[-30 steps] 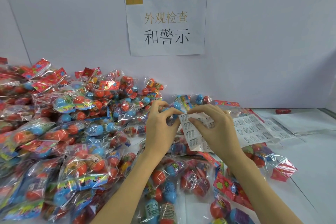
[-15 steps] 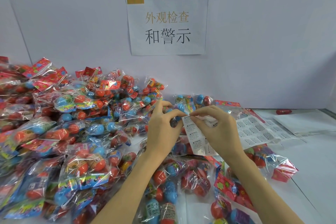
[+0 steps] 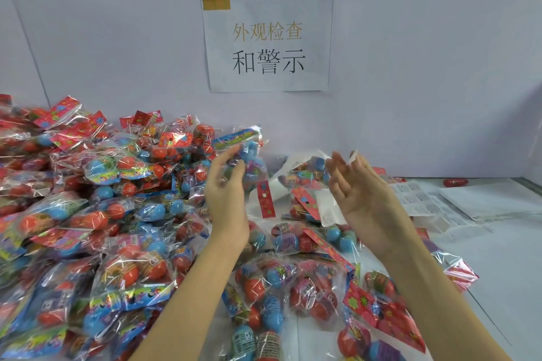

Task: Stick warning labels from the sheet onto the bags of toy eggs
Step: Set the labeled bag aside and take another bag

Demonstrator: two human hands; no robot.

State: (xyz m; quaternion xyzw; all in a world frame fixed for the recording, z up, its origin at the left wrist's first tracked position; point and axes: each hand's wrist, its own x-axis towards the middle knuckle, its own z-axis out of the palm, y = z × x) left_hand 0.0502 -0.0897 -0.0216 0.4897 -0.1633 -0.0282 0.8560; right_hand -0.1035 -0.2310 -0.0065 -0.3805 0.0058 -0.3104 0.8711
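Progress looks early, I judge: left hand grips a bag, right hand open, pile at nine o'clock unlabelled.

Clear egg bag aloft; label sheet flat.

Your hands have parted and risen to mid-frame: your left hand now lifts a bag of eggs, and your right hand has opened, a small label at its fingertips.
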